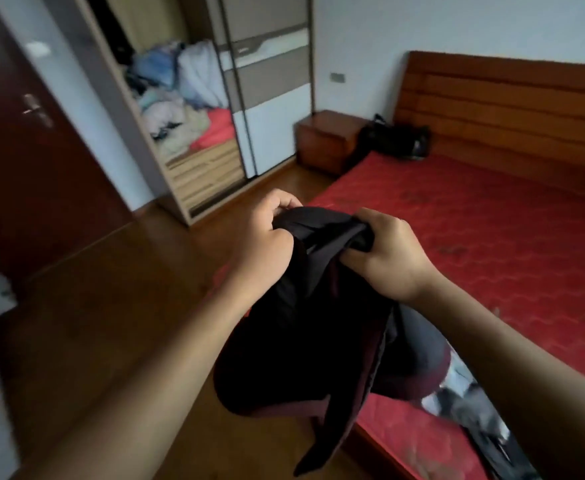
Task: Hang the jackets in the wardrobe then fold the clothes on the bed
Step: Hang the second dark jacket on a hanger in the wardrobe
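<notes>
Jacket (312, 323) in tight grip of left hand (267, 233) and right hand (388, 254), at bed edge (384, 415), open floor (111, 289) leftward

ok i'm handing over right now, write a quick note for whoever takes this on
Left hand and right hand: both grip the top edge of a black garment with maroon trim, likely a jacket, held up by the bed's near corner.
Wardrobe: across the room, left side open.
Bed: grey and white clothes lie unfolded at its near edge.
Done: no hung jacket is visible.
Left: hang this one, then fold the clothes on the bed.
</notes>
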